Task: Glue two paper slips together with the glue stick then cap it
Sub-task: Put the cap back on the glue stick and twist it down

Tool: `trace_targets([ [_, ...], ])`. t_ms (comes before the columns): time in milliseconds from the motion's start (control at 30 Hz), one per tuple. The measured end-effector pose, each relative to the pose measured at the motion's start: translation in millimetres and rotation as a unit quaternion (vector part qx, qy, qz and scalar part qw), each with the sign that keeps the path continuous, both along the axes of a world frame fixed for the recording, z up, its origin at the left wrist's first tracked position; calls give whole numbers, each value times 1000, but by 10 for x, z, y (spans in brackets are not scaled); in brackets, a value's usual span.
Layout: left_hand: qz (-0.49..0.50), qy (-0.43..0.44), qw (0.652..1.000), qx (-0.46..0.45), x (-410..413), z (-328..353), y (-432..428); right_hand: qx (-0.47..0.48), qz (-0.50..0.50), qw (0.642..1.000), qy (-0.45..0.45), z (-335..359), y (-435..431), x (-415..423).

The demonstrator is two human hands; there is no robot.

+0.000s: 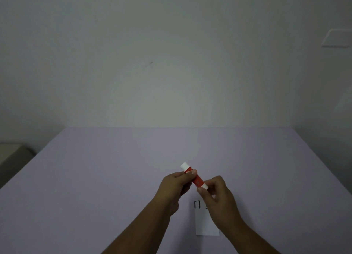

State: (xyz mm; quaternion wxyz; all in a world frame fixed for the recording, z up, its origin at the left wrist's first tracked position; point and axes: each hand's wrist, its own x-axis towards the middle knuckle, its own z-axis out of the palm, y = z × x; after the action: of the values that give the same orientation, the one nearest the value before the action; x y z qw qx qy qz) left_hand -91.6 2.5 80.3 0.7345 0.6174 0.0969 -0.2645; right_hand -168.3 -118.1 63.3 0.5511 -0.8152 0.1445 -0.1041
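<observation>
— As the wide pale-lilac table [95,177] takes nearly all the view, where is the work on it?
— Near the front edge, a little right of the middle. A white rectangular paper slip [206,225] lies flat there, with some black marks at its far end. I see only this one piece clearly; if the second slip lies on it or under the wrist, I cannot tell.
— And the hands?
— Both are above the table, just beyond the slip. The left hand [175,185] is closed around the middle of the short red glue stick with white ends [194,177], thumb on the red body. The right hand [217,194] pinches the near white end between thumb and fingers.
— Which step is this, you think?
— I cannot tell if that near end is the cap or the twisting base. It looks to me like opening or turning out the glue, or maybe closing.
— What does the next move need?
— A firm left grip while the right one pulls or twists straight along the stick.
</observation>
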Motion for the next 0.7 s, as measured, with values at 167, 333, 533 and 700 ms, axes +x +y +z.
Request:
trace_targets([
  [167,-14,-3,1000,27,39,-75,21,-40,10,999,31,-69,-1,55],
  [333,-27,-13,999,46,85,-173,46,-29,38,997,54,-142,-24,128],
  [533,-134,5,990,29,244,-256,131,27,12,995,92,-277,-86,230],
  [700,89,8,992,85,709,-526,383,98,-28,985,136,-537,-216,302],
])
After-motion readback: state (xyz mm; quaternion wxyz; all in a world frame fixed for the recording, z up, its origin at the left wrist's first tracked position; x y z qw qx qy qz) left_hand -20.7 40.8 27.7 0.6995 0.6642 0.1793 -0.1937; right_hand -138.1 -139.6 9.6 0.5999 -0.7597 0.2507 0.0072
